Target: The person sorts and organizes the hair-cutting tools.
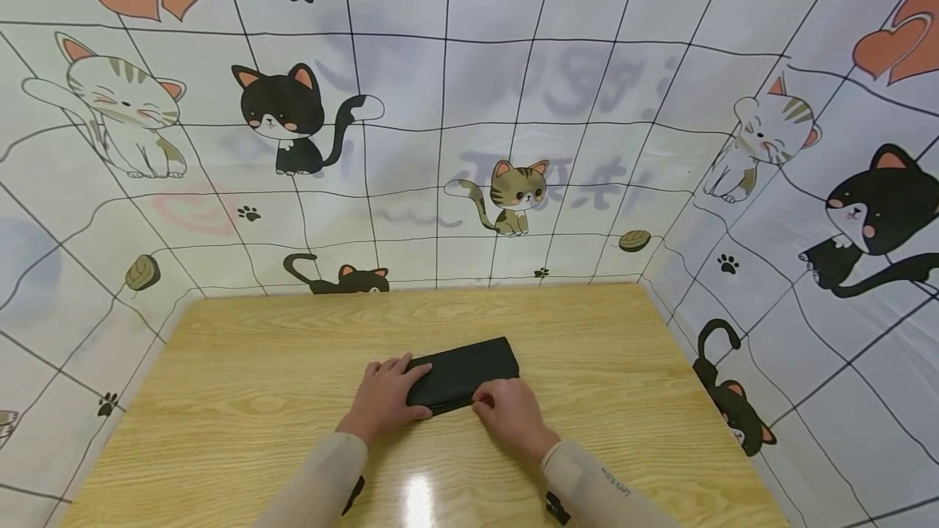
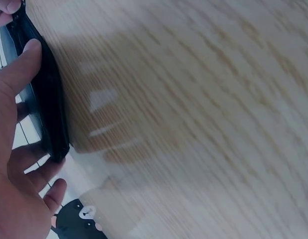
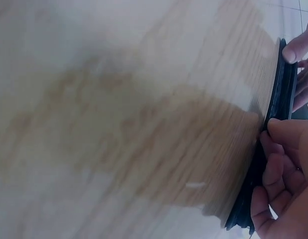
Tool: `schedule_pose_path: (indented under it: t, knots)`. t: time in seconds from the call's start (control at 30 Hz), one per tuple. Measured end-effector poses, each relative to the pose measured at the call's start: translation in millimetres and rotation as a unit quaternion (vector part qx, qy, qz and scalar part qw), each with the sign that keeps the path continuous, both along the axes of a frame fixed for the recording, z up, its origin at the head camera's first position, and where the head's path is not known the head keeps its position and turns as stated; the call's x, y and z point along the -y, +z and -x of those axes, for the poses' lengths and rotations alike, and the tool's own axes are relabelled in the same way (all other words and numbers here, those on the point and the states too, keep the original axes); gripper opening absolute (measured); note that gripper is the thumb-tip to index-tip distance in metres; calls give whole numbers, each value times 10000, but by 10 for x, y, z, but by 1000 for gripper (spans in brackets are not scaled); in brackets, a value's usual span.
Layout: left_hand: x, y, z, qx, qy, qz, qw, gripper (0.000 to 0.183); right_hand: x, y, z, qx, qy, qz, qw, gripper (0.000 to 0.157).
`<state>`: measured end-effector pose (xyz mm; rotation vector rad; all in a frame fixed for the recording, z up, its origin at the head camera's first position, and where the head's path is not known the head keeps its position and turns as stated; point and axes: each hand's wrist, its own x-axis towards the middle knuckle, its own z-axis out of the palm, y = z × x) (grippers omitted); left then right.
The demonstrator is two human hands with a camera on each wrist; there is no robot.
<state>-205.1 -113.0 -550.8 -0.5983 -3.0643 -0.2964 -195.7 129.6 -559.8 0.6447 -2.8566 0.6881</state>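
A flat, oblong black pouch (image 1: 465,369) lies slightly slanted on the wooden table. My left hand (image 1: 385,399) holds its left end, thumb along the near edge and the other fingers over the top and far side. In the left wrist view that thumb presses on the narrow side of the pouch (image 2: 48,94). At the near edge, right of the middle, my right hand (image 1: 509,414) pinches the rim between thumb and curled forefinger. The right wrist view shows the long edge of the pouch (image 3: 281,92) with parallel ridges; what exactly the pinching fingertips hold is covered by them.
The pale wooden table (image 1: 293,349) reaches back to a hanging white cloth (image 1: 411,104) printed with cats and grid lines, which also runs along both sides. A bright light reflection shows on the near part of the table. Dark straps show near both sleeves.
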Motion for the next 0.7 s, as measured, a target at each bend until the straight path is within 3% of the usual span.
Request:
schedule_pose_path:
  t: [0.17,0.33,0.7]
  knots:
    - [-43,39,-50,13,108,74,9999,75,-50,-7,62,144,-10,-77,9999,7]
    - [-68,41,-85,-98,166,65,9998,60,-95,6,120,56,10,-121,9999,5]
    - [-130,11,-118,-929,117,170,9955,36,-187,39,300,-10,-270,-97,9996,4]
